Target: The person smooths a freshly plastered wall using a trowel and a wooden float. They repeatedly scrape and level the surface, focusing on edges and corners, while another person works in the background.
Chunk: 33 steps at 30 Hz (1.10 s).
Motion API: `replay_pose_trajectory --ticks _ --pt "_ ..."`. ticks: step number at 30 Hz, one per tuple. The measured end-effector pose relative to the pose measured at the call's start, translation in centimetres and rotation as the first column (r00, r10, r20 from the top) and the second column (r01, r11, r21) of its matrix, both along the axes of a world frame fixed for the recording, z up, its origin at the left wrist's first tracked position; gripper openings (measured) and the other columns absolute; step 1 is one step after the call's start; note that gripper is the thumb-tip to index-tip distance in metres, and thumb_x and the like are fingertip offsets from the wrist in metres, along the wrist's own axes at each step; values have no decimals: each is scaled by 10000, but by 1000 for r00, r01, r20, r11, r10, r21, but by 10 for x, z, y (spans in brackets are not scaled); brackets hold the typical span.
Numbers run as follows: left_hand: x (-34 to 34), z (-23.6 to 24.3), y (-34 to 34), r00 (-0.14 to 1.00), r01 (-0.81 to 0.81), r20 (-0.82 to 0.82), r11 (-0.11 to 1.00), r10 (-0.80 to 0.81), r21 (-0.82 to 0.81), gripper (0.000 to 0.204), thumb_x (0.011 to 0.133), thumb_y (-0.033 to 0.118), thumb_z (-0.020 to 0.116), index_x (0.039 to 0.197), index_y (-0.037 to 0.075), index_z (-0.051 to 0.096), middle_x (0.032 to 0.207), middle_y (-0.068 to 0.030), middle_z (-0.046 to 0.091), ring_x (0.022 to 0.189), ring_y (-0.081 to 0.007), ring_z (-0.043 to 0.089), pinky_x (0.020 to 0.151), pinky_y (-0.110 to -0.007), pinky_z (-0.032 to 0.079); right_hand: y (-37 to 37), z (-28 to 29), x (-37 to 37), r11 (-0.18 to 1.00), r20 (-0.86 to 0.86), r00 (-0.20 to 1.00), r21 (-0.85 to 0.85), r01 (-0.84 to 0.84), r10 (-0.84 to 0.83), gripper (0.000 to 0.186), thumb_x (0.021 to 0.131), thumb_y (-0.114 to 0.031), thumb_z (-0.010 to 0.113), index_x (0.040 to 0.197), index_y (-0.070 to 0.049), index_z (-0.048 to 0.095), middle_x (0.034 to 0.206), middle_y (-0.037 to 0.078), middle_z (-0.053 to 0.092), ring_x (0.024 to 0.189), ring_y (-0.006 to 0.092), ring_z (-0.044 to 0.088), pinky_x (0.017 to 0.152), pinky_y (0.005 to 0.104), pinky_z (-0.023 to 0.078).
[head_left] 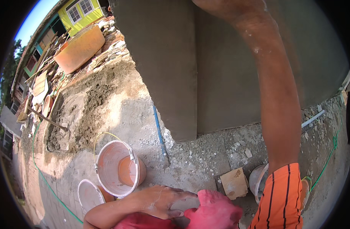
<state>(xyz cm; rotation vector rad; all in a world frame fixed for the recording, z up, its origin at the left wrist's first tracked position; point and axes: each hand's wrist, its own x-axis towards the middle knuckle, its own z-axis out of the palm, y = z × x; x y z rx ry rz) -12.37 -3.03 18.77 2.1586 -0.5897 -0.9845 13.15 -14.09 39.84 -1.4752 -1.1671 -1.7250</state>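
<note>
My right arm, in an orange sleeve with dark stripes, reaches up across a smooth grey plastered wall (pixel 228 87). At the top edge of the picture shows part of my right hand (pixel 230 9), specked with pale splashes; its fingers are cut off, and whatever they hold is out of sight. Low in the middle is my left hand (pixel 158 200), its forefinger and thumb apart, a grey patch between them that I cannot make out. Beside its fingertips is a pinkish-red, cloth-like thing (pixel 215 210). A vertical step (pixel 196 76) divides the wall's surface.
Two pails stand at left: a large one (pixel 102 162) with a wire handle and a smaller one (pixel 83 194). Another bucket (pixel 255 179) is partly behind my right sleeve, near a square tile (pixel 234 183). Wet mortar (pixel 75 110), a blue pipe (pixel 159 128), a green hose (pixel 45 179) and an orange tub (pixel 79 49) lie farther left.
</note>
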Motion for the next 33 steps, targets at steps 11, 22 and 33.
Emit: replay_pose_trajectory --ticks 11,22,33 --pt "-10 8 3 998 18 -63 1000 -19 -20 656 874 243 665 1469 113 424 1189 -208 658 1021 -373 672 882 -442 541 -46 -418 -69 724 -745 643 -542 -427 -178 279 818 -160 713 1088 -100 679 1035 35 690 996 204 653 849 356 495" --pt "3 -10 -2 999 -6 -40 1000 7 20 659 848 215 686 1450 98 444 1113 -188 690 978 -369 680 836 -433 552 -85 -268 -12 618 -745 -137 628 -473 653 439 855 -154 770 1233 7 615 1081 64 662 1001 150 586 946 314 461" --pt "4 -13 0 996 -31 -83 999 29 -15 692 828 177 690 1465 100 430 1168 -192 681 993 -370 681 853 -439 553 -54 -222 -2 530 -693 -117 639 -557 712 453 865 -190 783 1242 5 624 1073 60 671 1005 139 599 936 303 478"
